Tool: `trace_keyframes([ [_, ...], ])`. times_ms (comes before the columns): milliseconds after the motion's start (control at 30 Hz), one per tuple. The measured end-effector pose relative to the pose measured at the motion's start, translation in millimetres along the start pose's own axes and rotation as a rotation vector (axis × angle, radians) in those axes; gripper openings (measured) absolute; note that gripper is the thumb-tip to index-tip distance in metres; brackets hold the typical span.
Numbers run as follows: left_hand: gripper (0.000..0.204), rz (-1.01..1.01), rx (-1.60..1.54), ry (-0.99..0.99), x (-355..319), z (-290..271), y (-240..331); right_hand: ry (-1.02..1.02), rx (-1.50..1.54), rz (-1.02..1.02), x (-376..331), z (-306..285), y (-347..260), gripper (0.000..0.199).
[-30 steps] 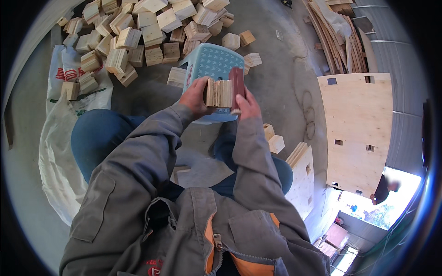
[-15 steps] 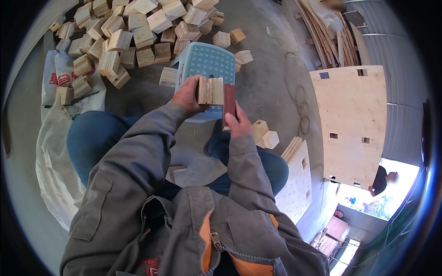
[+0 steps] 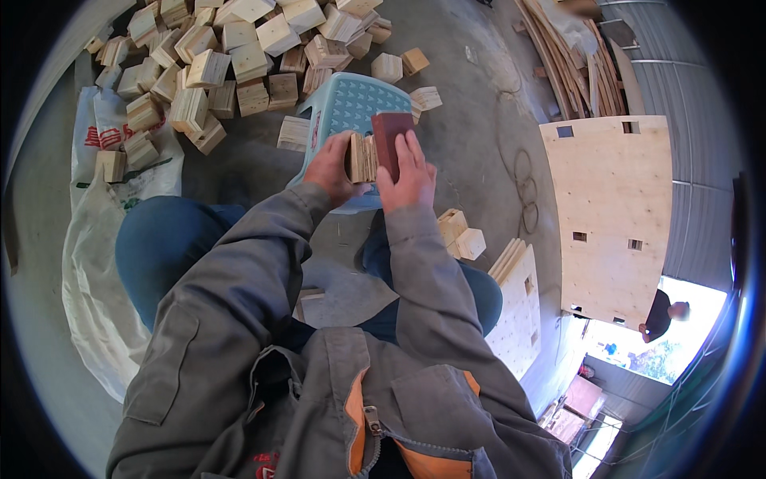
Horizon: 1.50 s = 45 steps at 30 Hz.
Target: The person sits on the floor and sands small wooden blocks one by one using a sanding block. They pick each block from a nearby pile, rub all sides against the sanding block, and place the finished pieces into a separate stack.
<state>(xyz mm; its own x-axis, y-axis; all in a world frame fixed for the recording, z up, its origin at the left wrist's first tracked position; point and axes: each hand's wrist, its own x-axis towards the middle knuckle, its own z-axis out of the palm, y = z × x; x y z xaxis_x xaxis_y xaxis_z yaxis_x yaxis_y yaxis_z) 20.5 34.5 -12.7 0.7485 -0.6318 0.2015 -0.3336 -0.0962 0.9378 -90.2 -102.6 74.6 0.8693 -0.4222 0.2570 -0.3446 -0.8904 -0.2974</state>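
In front of me stands a light blue plastic stool with a textured top. My left hand is closed around a layered plywood block, holding it over the stool. My right hand grips a reddish-brown sanding block, tilted and pressed against the right side of the plywood block. The right fingers lie along the sanding block's outer face. My hands partly hide both pieces.
A large heap of plywood blocks lies beyond the stool to the left, beside a white woven sack. Big plywood panels lean on the right. A few blocks sit by my right knee. Another person stands far right.
The sanding block has shifted up and left and turned, showing more of its broad face. My right hand has risen with it, fingers now stretched along it. The left hand has barely moved.
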Motion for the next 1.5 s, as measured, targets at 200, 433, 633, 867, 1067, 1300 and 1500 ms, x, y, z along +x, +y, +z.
trace_keyframes([
  [200,0.106,-0.040,0.036,-0.006,3,4,11,-0.161,-0.172,0.266,54,0,-18,0.072],
  [433,0.102,0.036,0.050,0.039,3,9,-5,-0.100,-0.119,0.106,-27,-15,-38,0.075],
  [633,0.097,0.024,0.019,0.054,2,11,-4,-0.106,-0.050,0.068,-96,-42,-52,0.075],
  [867,0.097,0.026,0.062,0.080,1,18,-3,-0.031,-0.061,0.065,-64,-26,-34,0.076],
  [1067,0.101,-0.018,0.094,0.101,0,19,3,-0.056,-0.083,0.161,21,2,-12,0.074],
  [1300,0.095,0.042,0.115,0.134,-1,17,-8,-0.017,-0.037,0.050,-4,2,-22,0.074],
  [1500,0.076,0.073,0.063,0.123,0,19,-5,-0.055,0.039,-0.036,-94,-29,-47,0.078],
])
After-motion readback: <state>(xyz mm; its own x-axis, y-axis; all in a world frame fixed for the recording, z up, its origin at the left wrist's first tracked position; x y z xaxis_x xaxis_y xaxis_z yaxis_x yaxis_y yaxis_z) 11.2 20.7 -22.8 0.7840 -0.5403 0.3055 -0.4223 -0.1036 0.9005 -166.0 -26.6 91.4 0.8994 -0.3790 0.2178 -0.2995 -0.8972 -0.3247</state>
